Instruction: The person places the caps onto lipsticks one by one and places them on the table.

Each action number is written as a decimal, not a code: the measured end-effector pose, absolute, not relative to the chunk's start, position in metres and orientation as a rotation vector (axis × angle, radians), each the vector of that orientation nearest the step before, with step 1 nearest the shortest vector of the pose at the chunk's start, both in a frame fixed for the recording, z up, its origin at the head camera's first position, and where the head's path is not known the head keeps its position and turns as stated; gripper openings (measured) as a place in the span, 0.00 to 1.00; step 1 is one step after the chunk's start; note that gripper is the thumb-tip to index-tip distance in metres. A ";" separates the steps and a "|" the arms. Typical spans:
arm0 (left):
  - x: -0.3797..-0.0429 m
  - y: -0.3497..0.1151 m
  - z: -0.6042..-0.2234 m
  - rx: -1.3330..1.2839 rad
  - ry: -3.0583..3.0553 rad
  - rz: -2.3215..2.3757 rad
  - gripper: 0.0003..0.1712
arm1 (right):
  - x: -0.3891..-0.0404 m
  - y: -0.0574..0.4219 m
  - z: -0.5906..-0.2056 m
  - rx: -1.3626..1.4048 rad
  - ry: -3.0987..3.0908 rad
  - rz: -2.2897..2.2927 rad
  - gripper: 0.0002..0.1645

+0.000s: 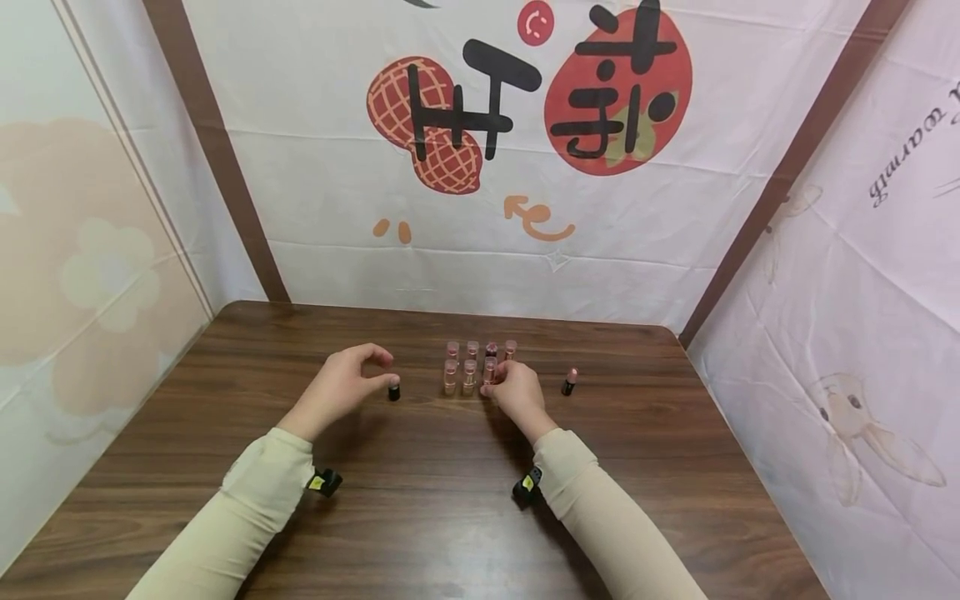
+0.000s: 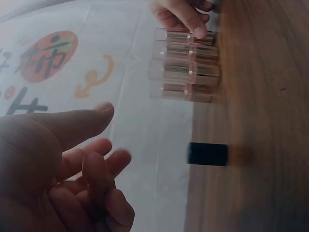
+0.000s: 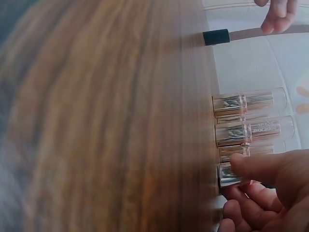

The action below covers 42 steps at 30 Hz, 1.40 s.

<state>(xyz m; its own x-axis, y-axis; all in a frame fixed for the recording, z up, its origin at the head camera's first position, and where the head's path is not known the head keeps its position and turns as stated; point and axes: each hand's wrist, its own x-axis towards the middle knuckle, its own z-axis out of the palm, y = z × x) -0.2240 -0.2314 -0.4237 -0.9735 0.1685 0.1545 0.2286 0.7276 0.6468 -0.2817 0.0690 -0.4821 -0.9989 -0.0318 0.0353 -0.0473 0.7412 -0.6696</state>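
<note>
My right hand (image 1: 519, 392) pinches the base of a clear-capped lipstick (image 1: 491, 372) at the right end of the front row. In the right wrist view its thumb (image 3: 248, 166) lies on the shiny gold base. To the left in that row stand two more lipsticks (image 1: 450, 377) with clear caps and gold bases. My left hand (image 1: 341, 385) hovers with loosely bent fingers, thumb and forefinger apart, holding nothing. Near its thumb a small black cap (image 2: 207, 154) stands on the table; the left wrist view shows a gap between them.
Behind the front row is a back row of lipsticks (image 1: 472, 348), one of them dark (image 1: 491, 348). An uncapped pink lipstick with a black base (image 1: 570, 381) stands right of my right hand. The wooden table (image 1: 420, 517) ends at a printed cloth wall (image 1: 337, 267).
</note>
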 end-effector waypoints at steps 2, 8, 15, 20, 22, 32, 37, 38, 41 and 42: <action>-0.225 -0.231 -0.427 -0.316 -2.844 -1.048 0.22 | -0.282 0.069 -0.483 0.060 -2.914 1.120 0.14; -0.229 -0.232 -0.438 -0.278 -2.877 -1.058 0.25 | -0.281 0.070 -0.483 0.058 -2.924 1.122 0.14; -0.230 -0.230 -0.449 -0.252 -2.910 -1.108 0.27 | -0.281 0.073 -0.486 0.147 -2.937 1.147 0.17; -0.233 -0.229 -0.457 -0.246 -2.931 -1.094 0.26 | -0.277 0.078 -0.481 0.156 -2.904 1.188 0.19; -0.233 -0.228 -0.459 -0.242 -2.931 -1.089 0.25 | -0.274 0.081 -0.478 0.155 -2.878 1.198 0.19; -0.240 -0.229 -0.465 -0.251 -2.933 -1.074 0.23 | -0.258 0.107 -0.457 0.213 -2.710 1.279 0.21; -0.239 -0.229 -0.465 -0.247 -2.924 -1.075 0.22 | -0.250 0.120 -0.448 0.259 -2.643 1.283 0.21; -0.238 -0.229 -0.466 -0.245 -2.928 -1.072 0.22 | -0.249 0.122 -0.447 0.267 -2.633 1.288 0.21; -0.238 -0.229 -0.468 -0.232 -2.943 -1.074 0.20 | -0.245 0.128 -0.444 0.262 -2.606 1.322 0.19; -0.238 -0.228 -0.469 -0.233 -2.945 -1.076 0.20 | -0.243 0.130 -0.443 0.259 -2.597 1.337 0.19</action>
